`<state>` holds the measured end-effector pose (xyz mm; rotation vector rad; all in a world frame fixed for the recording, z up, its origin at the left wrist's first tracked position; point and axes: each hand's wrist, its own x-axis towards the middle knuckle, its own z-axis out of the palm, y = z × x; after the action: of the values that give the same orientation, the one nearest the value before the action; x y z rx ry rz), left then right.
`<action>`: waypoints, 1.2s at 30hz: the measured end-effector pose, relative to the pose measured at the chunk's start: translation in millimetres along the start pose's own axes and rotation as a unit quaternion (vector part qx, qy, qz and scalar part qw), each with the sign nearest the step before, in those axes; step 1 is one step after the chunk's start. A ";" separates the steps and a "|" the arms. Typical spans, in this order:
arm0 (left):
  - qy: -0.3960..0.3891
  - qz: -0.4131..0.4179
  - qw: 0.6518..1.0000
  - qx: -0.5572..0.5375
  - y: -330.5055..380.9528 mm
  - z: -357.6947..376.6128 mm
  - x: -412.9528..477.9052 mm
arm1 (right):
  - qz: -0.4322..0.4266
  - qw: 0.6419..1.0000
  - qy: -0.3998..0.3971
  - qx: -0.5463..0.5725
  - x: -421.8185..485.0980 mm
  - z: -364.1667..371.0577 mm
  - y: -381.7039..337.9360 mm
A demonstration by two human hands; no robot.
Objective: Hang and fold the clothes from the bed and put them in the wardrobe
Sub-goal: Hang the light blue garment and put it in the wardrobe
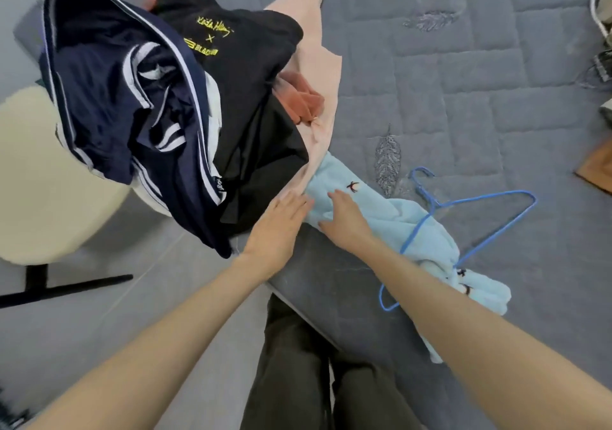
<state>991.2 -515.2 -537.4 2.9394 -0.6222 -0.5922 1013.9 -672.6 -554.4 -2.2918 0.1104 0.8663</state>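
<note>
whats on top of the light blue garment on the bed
A blue hanger lies across the light blue garment, and the right hand rests on its upper end. The pink garment overlaps its top tip, hiding that part.

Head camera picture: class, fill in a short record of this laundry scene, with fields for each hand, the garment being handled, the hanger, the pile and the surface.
left hand: fingers straight, laid where the pink garment meets the light blue garment
right hand: rests on the light blue garment
light blue garment: lies along the near edge of the bed
hanger: blue wire, lying across the light blue garment, not held
pile: navy, black and pink clothes heaped at the left
surface: grey quilted bed
</note>
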 end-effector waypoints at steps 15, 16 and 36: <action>-0.068 -0.050 0.985 0.152 -59.7 -11.6 44.9 | -0.014 0.980 0.199 -0.010 28.2 -29.0 -15.2; -0.065 -0.060 0.985 0.150 -57.3 -16.8 43.9 | -0.033 0.979 0.201 0.019 19.7 -40.7 -18.5; -0.125 -0.142 0.969 -0.158 40.0 -50.6 55.5 | 0.180 0.926 0.291 0.156 -144.8 -125.2 69.6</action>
<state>1042.6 -574.3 -504.3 2.6845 -0.1020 -0.9992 950.5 -825.7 -436.0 -2.1752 0.8905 0.2708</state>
